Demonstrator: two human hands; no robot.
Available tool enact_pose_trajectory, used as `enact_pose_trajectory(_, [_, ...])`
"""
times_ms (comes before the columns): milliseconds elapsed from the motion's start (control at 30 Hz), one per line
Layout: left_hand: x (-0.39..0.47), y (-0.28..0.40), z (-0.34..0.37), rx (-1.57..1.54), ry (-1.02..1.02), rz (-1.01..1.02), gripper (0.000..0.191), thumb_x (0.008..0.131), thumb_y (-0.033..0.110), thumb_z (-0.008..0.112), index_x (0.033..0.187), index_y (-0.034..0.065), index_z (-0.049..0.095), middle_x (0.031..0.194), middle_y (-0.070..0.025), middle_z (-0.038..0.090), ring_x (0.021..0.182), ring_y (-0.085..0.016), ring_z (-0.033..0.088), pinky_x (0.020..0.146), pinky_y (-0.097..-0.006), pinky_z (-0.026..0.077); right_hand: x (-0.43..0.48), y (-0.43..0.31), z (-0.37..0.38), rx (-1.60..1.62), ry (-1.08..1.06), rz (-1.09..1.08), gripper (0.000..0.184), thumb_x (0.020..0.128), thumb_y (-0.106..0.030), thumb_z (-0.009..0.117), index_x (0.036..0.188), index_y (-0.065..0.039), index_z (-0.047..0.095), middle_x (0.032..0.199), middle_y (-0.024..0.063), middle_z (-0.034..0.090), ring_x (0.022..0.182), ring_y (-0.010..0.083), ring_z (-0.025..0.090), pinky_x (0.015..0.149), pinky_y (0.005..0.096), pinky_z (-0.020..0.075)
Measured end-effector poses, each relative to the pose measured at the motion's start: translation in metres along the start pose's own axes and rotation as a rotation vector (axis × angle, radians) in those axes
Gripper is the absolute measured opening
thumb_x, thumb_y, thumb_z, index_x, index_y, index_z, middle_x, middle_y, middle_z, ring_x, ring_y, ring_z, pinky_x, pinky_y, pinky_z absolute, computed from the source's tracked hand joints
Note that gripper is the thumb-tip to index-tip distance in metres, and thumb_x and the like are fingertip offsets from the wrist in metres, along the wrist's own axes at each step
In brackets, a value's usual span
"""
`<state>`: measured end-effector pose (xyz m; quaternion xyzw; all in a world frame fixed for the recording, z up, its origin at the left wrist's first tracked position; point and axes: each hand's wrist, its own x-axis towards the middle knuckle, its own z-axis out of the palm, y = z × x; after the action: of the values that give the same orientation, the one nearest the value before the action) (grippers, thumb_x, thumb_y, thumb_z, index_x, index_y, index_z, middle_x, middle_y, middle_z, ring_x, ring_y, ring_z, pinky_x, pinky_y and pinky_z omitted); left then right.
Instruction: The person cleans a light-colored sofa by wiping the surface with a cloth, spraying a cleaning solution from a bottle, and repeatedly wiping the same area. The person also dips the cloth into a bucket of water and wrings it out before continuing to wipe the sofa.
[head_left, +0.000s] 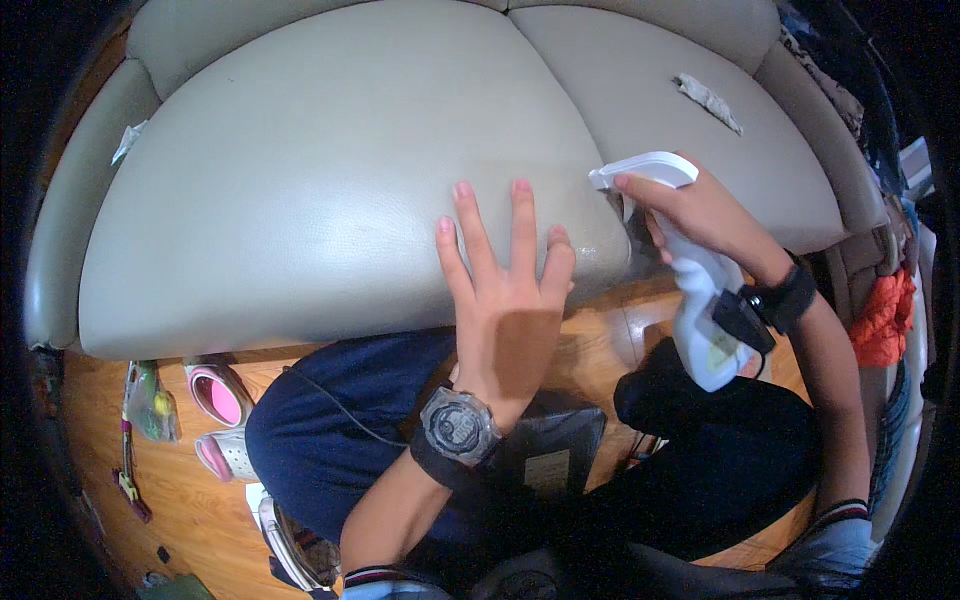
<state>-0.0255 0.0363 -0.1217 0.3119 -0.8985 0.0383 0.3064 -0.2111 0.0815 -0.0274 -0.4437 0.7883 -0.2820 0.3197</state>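
Note:
A beige leather sofa cushion (315, 165) spreads before me, a seam parting it from a second seat cushion (780, 187) on the right. My left hand (510, 300), fingers spread, is at the front edge of the larger cushion and holds nothing; whether the fingertips touch the leather is hard to tell. In my right hand (697, 202) is a white spray bottle (697, 300), gripped at its neck, its nozzle pointing left over the seam. Small wet-looking spots (589, 251) show on the leather between my hands. A crumpled whitish cloth or tissue (709, 103) lies on the right cushion.
Another white tissue (129, 142) is tucked beside the left armrest (56, 225). Pink-lined clogs (217, 394), a clear plastic bag (154, 409) and a long-handled brush (129, 480) lie on the wooden floor. An orange cloth (885, 319) hangs at the right.

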Motion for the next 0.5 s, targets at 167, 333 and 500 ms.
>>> enact_pose_trajectory(167, [0.000,-0.003,0.003,-0.060,0.013,0.003,0.051,0.068,0.030,0.078,0.111,0.0127,0.060,0.142,-0.0158,0.041,0.132,-0.052,0.030,0.105,-0.0641,0.026,-0.030,0.002,0.017,-0.138,-0.146,-0.121,0.031,0.090,-0.031,0.061,0.097,-0.001,0.067,0.063,0.0079,0.062,0.054,0.0148,0.058,0.050,0.0309,0.0446])
enact_pose_trajectory(333, [-0.001,-0.001,0.004,-0.014,-0.040,-0.006,0.029,0.079,0.025,0.064,0.107,0.0149,0.063,0.143,-0.0168,0.043,0.131,-0.054,0.032,0.105,-0.0638,0.026,-0.019,0.000,0.014,0.038,-0.163,0.044,0.031,0.090,-0.033,0.063,0.090,-0.002,0.067,0.063,0.0050,0.061,0.050,0.0123,0.056,0.047,0.0274,0.0452])
enact_pose_trajectory(500, [0.002,0.001,-0.001,0.007,-0.043,-0.030,0.048,0.067,0.033,0.079,0.108,0.0147,0.063,0.142,-0.0126,0.042,0.133,-0.050,0.030,0.106,-0.0631,0.026,-0.010,-0.003,0.007,-0.140,-0.043,-0.131,0.031,0.091,-0.033,0.061,0.090,-0.002,0.064,0.061,0.0061,0.060,0.052,0.0119,0.057,0.048,0.0275,0.0446])
